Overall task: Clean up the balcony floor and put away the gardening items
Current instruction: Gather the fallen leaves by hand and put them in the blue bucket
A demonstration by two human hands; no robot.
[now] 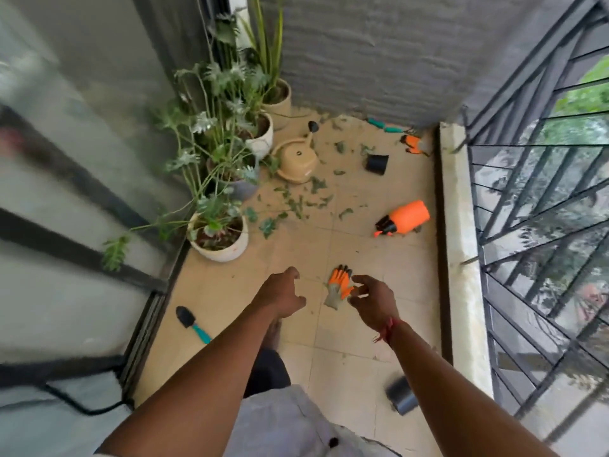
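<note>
Orange and grey gardening gloves lie on the beige tile floor between my hands. My left hand hovers just left of them, fingers apart, holding nothing. My right hand hangs at their right edge, fingers spread and empty. An orange spray bottle lies on its side near the right curb. A tan watering can lies tipped over among scattered green leaves. A small black pot lies further back. A trowel with a teal handle rests at the left.
Potted plants line the left side along the glass door. More tools, a teal one and an orange one, lie by the grey back wall. A dark pot lies near my right arm. A metal railing closes the right side.
</note>
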